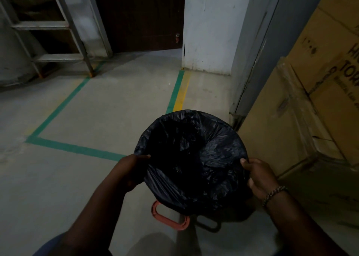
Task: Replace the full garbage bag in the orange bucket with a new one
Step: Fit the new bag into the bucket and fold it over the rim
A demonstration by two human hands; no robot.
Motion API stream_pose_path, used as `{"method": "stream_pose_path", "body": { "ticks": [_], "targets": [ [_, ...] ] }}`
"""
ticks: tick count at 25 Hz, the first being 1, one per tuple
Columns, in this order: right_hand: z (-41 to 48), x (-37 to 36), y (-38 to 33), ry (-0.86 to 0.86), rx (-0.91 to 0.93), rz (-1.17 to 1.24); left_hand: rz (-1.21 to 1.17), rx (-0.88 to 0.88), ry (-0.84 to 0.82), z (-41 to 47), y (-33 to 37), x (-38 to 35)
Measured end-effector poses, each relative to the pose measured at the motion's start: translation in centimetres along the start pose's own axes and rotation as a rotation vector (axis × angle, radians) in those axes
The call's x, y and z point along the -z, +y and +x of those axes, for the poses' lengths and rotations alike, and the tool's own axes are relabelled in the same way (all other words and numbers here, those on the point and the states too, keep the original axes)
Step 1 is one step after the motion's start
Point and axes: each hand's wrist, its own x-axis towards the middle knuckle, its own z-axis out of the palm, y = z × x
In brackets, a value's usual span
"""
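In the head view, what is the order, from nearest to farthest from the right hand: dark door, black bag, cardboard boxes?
1. black bag: gripped at its rim by the right hand.
2. cardboard boxes: just to the right.
3. dark door: far ahead, across the floor.

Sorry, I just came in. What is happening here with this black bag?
A person works at the bucket, of which only the orange handle shows. The left hand and the right hand each grip the rim of the black bag, which is stretched over the bucket's top. Whether the bag holds anything is too dark to tell.
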Motion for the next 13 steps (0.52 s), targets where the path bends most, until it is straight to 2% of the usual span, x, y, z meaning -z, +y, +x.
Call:
{"method": "stream_pose_path", "body": {
  "ticks": [7, 13],
  "targets": [
    [-0.5, 0.6, -0.9, -0.079, -0.058, -0.005, 0.101, 0.032, 0.036, -0.1, -0.1, 1.0],
    [-2.1, 1.7, -0.9, -0.189, -0.314, -0.107, 0.223, 0.02, 0.105, -0.6, -0.2, 2.1]
  ]
}}
